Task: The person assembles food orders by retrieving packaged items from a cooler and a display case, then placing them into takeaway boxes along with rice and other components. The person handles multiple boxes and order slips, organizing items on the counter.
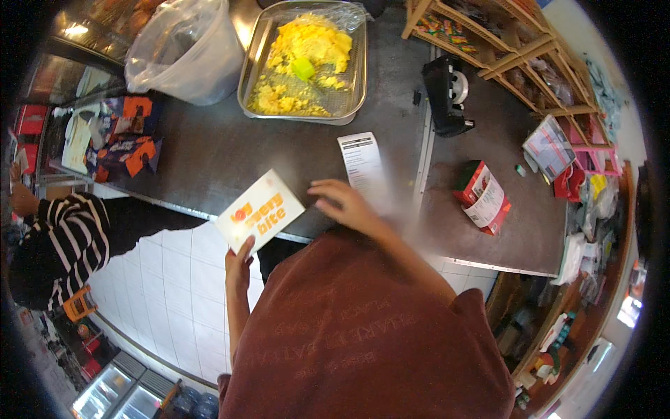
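Observation:
My left hand (239,265) grips the lower corner of a flat white carton box (259,211) with orange lettering, thumb on its printed face. It is held tilted at the counter's front edge. My right hand (343,204) is just right of the box, apart from it, with fingers loosely bent and spread and nothing seen in them. Close beyond that hand a long printed paper slip (360,162) lies on the dark counter, its near end partly hidden by my arm.
A metal tray (244,91) of yellow crumbly food with a green utensil (303,68) stands at the back, beside a clear plastic tub (178,66). On the right are a red carton (485,199), a black tape dispenser (447,94) and wooden shelves (520,59). A person in striped sleeves (73,241) stands left.

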The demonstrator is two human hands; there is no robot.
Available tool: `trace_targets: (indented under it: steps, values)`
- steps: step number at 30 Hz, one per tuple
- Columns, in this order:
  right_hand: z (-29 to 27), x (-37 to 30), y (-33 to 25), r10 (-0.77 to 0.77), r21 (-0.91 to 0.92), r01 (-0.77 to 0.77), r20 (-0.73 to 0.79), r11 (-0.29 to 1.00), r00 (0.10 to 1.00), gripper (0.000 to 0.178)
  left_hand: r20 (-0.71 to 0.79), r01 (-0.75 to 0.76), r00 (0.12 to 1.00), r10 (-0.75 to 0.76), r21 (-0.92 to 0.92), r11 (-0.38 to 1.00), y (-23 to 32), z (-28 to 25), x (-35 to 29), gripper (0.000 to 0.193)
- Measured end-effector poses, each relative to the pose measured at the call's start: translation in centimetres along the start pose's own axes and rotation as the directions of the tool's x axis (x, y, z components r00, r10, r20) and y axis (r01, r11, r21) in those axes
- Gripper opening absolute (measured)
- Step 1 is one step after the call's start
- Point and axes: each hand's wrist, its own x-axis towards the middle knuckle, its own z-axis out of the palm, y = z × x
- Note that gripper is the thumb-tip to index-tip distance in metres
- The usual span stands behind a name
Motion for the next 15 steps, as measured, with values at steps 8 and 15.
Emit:
trace_targets:
  steps: [8,15]
  values:
    - [-23.2,-3.9,10.1,-0.178,-0.312,-0.635,-0.947,0.707,0.267,0.043,0.065,-0.131,0.981,0.180,-0.457,0.879,-2.5,-0.9,-4.8,0.060]
    - [-28.6,-0.1,11.8,0.752,0.550,-0.569,-0.627,0.611,0.202,0.051,-0.073,-0.234,0.972,0.223,-0.375,0.897,-0.3,-0.6,-6.7,0.067]
